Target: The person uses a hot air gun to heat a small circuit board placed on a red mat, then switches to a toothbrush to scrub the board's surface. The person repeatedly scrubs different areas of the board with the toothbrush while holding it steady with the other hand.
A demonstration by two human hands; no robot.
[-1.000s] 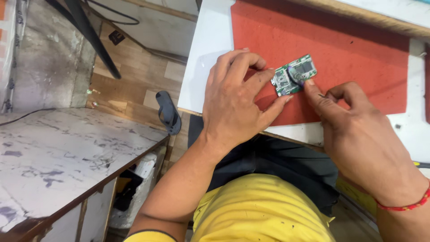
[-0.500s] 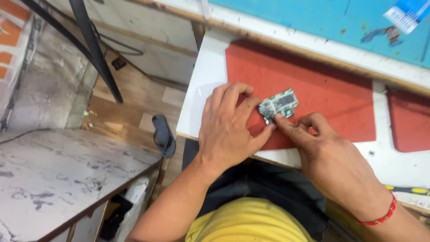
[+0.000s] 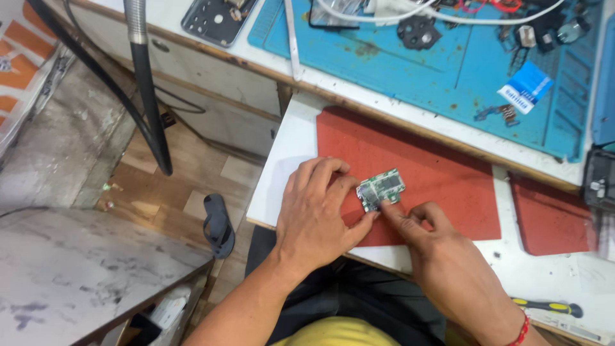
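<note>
Head view, looking down: a small green circuit board (image 3: 380, 189) lies on a red mat (image 3: 416, 173) on the white tabletop (image 3: 282, 173). The board is a short rectangle, tilted so its right end sits higher, with silvery metal patches and tiny parts on its face; finer detail is too small to tell. The left hand (image 3: 317, 214) lies palm down on the mat, its grip clenched lightly on the board's left end between the thumb below and the fingertips above. The right hand (image 3: 442, 256) comes in from the lower right, its forefinger (image 3: 388, 211) pressing on the board's lower edge, the other fingers curled in; it holds nothing else. A red thread band (image 3: 522, 330) circles the right wrist. Beyond the red mat a blue work mat (image 3: 448, 70) carries small parts, a white cable (image 3: 448, 16) and a blue packet (image 3: 525, 90). A yellow-handled tool (image 3: 548, 307) lies on the tabletop near the right wrist. A dark sandal (image 3: 218, 224) rests on the floor to the left, beside a marbled grey surface (image 3: 77, 269).
</note>
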